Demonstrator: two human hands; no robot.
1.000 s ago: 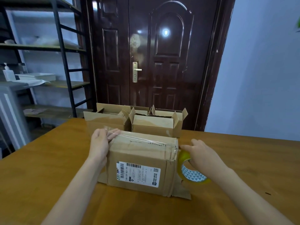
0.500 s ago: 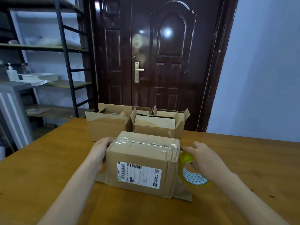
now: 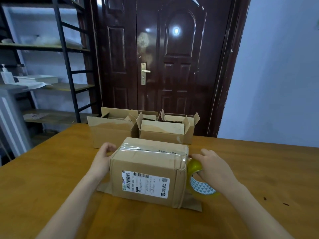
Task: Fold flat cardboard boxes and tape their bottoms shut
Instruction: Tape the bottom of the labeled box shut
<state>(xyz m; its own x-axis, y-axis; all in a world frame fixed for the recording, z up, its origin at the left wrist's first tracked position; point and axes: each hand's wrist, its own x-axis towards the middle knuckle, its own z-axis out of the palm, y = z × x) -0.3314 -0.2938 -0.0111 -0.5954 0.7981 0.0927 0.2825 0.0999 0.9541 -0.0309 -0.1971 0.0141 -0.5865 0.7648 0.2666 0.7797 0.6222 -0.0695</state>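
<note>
A cardboard box [image 3: 146, 171] with a white shipping label stands upside down on the wooden table [image 3: 51, 178], its loose flaps splayed underneath. A strip of clear tape [image 3: 148, 150] runs across its upward face and down the right edge. My left hand [image 3: 103, 158] presses flat against the box's left side, fingers curled at the top corner. My right hand [image 3: 213, 167] holds a yellowish roll of clear tape [image 3: 198, 180] tight against the box's right side.
Two folded boxes, one on the left [image 3: 110, 128] and one on the right [image 3: 165, 130], stand open-topped at the table's far edge. Behind them is a dark door [image 3: 155, 57]. A metal shelf rack [image 3: 43, 66] stands at the left.
My left hand slid from the box's top left edge down onto its left side. The tape strip now lies flat on the box. The right hand with the roll stayed at the right side.
</note>
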